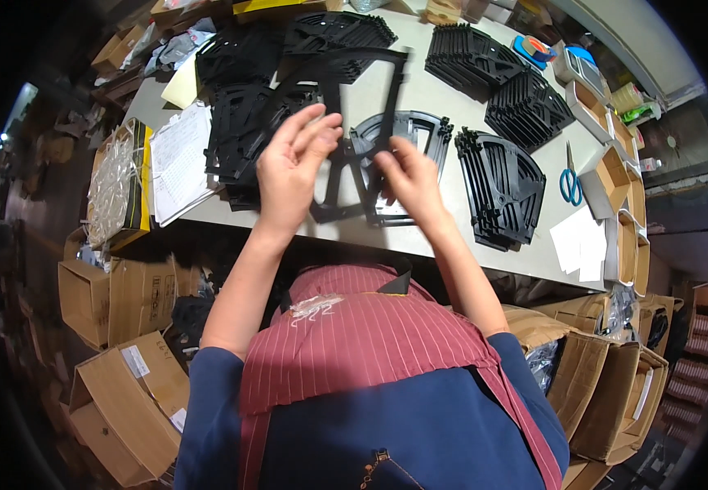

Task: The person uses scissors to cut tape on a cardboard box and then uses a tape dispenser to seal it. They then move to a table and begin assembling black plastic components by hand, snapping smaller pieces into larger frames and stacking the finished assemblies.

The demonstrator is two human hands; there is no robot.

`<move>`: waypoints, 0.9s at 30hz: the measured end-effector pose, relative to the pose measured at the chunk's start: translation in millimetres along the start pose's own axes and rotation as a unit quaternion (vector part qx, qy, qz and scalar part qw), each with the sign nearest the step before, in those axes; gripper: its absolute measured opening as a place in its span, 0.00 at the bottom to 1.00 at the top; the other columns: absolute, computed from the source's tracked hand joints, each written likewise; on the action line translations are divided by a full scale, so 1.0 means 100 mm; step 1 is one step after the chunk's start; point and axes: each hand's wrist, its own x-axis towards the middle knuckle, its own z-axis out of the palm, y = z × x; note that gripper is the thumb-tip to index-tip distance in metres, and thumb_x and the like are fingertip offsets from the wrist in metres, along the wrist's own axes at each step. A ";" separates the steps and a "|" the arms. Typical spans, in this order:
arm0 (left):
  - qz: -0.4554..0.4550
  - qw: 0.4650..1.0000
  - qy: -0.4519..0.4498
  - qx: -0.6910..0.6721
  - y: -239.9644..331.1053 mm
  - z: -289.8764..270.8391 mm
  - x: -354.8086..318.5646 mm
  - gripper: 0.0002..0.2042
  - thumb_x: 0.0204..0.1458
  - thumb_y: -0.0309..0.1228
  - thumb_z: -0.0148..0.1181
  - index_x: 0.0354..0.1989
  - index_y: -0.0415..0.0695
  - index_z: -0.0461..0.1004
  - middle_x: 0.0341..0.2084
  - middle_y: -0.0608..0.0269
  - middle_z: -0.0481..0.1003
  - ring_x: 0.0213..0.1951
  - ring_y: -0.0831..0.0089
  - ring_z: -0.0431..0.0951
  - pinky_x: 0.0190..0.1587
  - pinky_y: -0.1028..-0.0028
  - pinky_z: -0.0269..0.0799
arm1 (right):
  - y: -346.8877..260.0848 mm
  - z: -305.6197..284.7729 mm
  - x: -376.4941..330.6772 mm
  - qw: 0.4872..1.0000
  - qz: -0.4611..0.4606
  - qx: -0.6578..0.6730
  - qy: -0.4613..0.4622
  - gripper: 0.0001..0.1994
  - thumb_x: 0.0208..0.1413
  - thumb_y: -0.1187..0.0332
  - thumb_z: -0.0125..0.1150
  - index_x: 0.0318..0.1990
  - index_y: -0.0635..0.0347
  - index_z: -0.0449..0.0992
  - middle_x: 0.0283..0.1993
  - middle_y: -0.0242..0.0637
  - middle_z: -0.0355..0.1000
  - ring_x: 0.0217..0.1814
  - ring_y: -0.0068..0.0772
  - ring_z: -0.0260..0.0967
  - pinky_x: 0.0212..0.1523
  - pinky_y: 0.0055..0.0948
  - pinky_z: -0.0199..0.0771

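Note:
A black plastic fan-shaped frame (391, 98) is held up over the table, slightly blurred. My right hand (411, 181) is closed on its right side, with the thumb against the front. On the other side, my left hand (290, 167) has its fingers curled, with the fingertips and thumb at a bar of the frame; the exact contact is blurred. Below and behind the held frame, another black fan-shaped frame (431, 135) lies on the pale table (452, 237), partly hidden by it and my right hand.
Stacks of black frames stand at left (231, 135), far right (472, 57) and near right (505, 188). Blue-handled scissors (570, 186) and white paper slips (578, 245) lie rightward, beside small cardboard trays (607, 180). Written sheets (181, 159) lie left. Cartons (138, 400) flank me below.

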 end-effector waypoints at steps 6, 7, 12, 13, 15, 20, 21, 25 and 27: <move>0.032 0.967 0.111 0.227 -0.35 -0.76 0.10 0.18 0.59 0.25 0.60 0.56 0.33 0.69 0.52 0.48 0.77 0.53 0.61 0.79 0.59 0.68 0.72 | 1.10 -0.65 0.48 0.894 0.069 -0.438 0.060 0.18 0.58 0.60 0.62 0.50 0.62 0.79 0.38 0.50 0.80 0.38 0.49 0.80 0.38 0.43 0.78; 0.038 0.929 0.128 0.344 -0.52 -1.02 0.09 0.20 0.56 0.27 0.62 0.56 0.34 0.70 0.53 0.46 0.76 0.55 0.56 0.76 0.61 0.65 0.69 | 1.10 -0.67 0.44 0.912 0.113 -0.390 0.055 0.20 0.55 0.56 0.63 0.52 0.57 0.80 0.43 0.54 0.79 0.48 0.57 0.76 0.50 0.47 0.75; -0.095 0.806 0.184 0.555 -1.33 -2.08 -0.03 0.30 0.53 0.39 0.65 0.58 0.30 0.66 0.58 0.33 0.66 0.59 0.41 0.68 0.63 0.57 0.63 | 1.04 -0.59 0.31 0.895 0.097 -0.430 0.072 0.24 0.56 0.63 0.57 0.62 0.49 0.73 0.44 0.57 0.78 0.48 0.57 0.76 0.49 0.47 0.75; -0.098 0.817 0.205 0.530 -1.39 -2.10 -0.02 0.32 0.53 0.41 0.65 0.59 0.30 0.65 0.58 0.32 0.66 0.59 0.40 0.68 0.63 0.57 0.64 | 1.11 -0.61 0.32 0.895 0.088 -0.428 0.092 0.22 0.58 0.60 0.56 0.60 0.52 0.73 0.43 0.57 0.78 0.46 0.58 0.77 0.47 0.48 0.75; -0.120 0.828 0.229 0.498 -1.45 -2.10 -0.03 0.34 0.54 0.43 0.64 0.63 0.31 0.61 0.57 0.32 0.66 0.58 0.40 0.69 0.61 0.56 0.66 | 1.16 -0.58 0.31 0.881 0.072 -0.448 0.133 0.21 0.63 0.54 0.55 0.55 0.59 0.74 0.38 0.54 0.79 0.42 0.58 0.77 0.42 0.51 0.76; -0.154 0.857 0.250 0.423 -1.48 -2.12 -0.05 0.34 0.56 0.42 0.62 0.66 0.37 0.58 0.53 0.30 0.72 0.57 0.40 0.72 0.60 0.56 0.65 | 1.02 -0.33 0.34 0.851 0.007 -0.509 0.133 0.19 0.59 0.58 0.60 0.52 0.59 0.74 0.44 0.51 0.76 0.42 0.56 0.77 0.40 0.50 0.76; -0.150 0.861 0.247 0.418 -1.46 -2.10 -0.03 0.34 0.56 0.42 0.62 0.66 0.38 0.58 0.54 0.31 0.72 0.57 0.40 0.72 0.61 0.56 0.65 | 0.95 -0.33 0.34 0.848 -0.035 -0.515 0.122 0.18 0.56 0.61 0.62 0.51 0.59 0.75 0.46 0.49 0.74 0.43 0.54 0.75 0.41 0.47 0.76; -0.151 0.884 0.221 0.384 -1.45 -2.03 -0.02 0.30 0.59 0.42 0.59 0.67 0.45 0.59 0.56 0.34 0.72 0.58 0.40 0.71 0.62 0.59 0.64 | 1.15 -0.32 0.49 0.851 -0.132 -0.508 0.012 0.20 0.39 0.71 0.64 0.45 0.62 0.75 0.49 0.50 0.73 0.59 0.54 0.64 0.64 0.51 0.56; -0.134 0.893 0.214 0.374 -1.45 -2.05 -0.07 0.29 0.60 0.42 0.59 0.67 0.45 0.60 0.55 0.34 0.72 0.58 0.42 0.72 0.62 0.59 0.64 | 1.18 -0.32 0.51 0.843 -0.095 -0.530 -0.006 0.20 0.37 0.73 0.63 0.43 0.66 0.75 0.50 0.50 0.73 0.61 0.54 0.63 0.67 0.56 0.52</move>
